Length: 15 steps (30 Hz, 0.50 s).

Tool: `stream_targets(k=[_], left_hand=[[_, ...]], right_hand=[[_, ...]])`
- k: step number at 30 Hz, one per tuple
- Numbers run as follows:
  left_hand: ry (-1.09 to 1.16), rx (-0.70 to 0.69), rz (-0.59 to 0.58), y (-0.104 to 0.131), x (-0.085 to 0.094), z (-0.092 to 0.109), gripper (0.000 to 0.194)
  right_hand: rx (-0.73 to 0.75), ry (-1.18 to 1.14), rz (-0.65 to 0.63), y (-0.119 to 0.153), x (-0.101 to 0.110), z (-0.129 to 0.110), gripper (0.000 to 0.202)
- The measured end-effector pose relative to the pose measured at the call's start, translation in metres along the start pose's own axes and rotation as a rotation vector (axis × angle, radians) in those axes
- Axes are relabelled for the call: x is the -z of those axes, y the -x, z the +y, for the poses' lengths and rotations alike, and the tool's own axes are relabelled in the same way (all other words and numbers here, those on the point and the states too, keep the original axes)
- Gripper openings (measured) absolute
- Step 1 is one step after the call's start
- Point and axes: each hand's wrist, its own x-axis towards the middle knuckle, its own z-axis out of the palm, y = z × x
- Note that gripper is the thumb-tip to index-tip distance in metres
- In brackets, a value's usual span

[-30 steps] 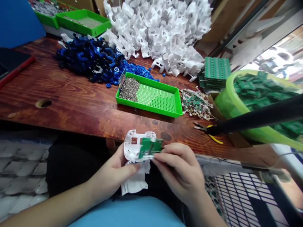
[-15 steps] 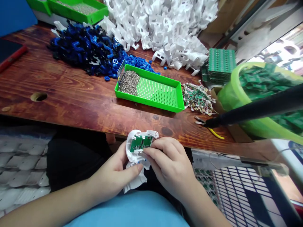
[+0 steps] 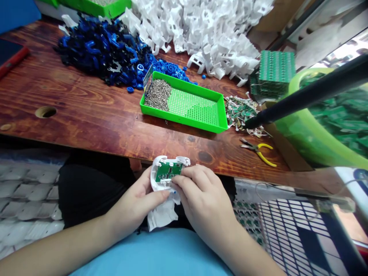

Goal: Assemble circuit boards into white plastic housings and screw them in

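Low in front of my body, a white plastic housing (image 3: pixel 153 177) lies tilted in my left hand (image 3: pixel 143 201), whose fingers wrap its left side and thumb presses the lower edge. A green circuit board (image 3: pixel 164 171) sits inside the housing. My right hand (image 3: pixel 202 191) is closed at the board's lower right corner, with thumb and fingertips pinched together over the housing; whatever may be between them is hidden. Below hangs a white piece (image 3: pixel 163 215), partly covered by my hands, with a small blue spot near its top.
On the wooden table (image 3: pixel 94 134) stand a green tray (image 3: pixel 184 120) with small metal screws, a blue parts pile (image 3: pixel 100 53), white housings (image 3: pixel 207 34) and wired boards (image 3: pixel 243 109). Yellow-handled pliers (image 3: pixel 260 149) lie right, under a black rod (image 3: pixel 304 92) beside a green tub (image 3: pixel 313 130).
The view has shifted slightly, and the black rod now appears higher, exposing the pliers. Both hands stay on the housing, my right fingertips still at the board's lower right corner.
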Motion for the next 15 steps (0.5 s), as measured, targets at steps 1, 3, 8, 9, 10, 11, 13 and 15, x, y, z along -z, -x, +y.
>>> stream_targets(k=[1, 3, 8, 9, 10, 11, 13, 15], left_hand=[[0.014, -0.008, -0.002, 0.000, -0.001, 0.001, 0.044], [0.061, -0.035, -0.001, -0.001, -0.003, 0.002, 0.038], [0.126, -0.019, 0.095, -0.005, -0.008, 0.005, 0.032], [0.124, -0.012, 0.115, -0.005, -0.009, 0.006, 0.031], [0.116, -0.009, 0.131, -0.006, -0.008, 0.007, 0.030], [0.096, -0.011, 0.144, -0.006, -0.008, 0.007, 0.029], [0.031, -0.022, 0.159, -0.006, -0.008, 0.007, 0.026], [-0.049, -0.025, 0.159, -0.005, -0.008, 0.008, 0.027]], right_hand=[[0.000, 0.001, -0.006, 0.000, -0.001, -0.001, 0.012], [0.006, -0.006, -0.009, 0.000, -0.003, -0.003, 0.013], [-0.027, -0.126, -0.005, 0.000, 0.001, -0.008, 0.012], [-0.055, -0.165, 0.012, 0.000, 0.003, -0.008, 0.011], [-0.094, -0.199, 0.048, 0.001, 0.005, -0.007, 0.010], [-0.144, -0.223, 0.093, 0.002, 0.007, -0.006, 0.012], [-0.264, -0.265, 0.157, 0.002, 0.007, -0.002, 0.018], [-0.393, -0.377, 0.104, -0.001, 0.003, 0.003, 0.027]])
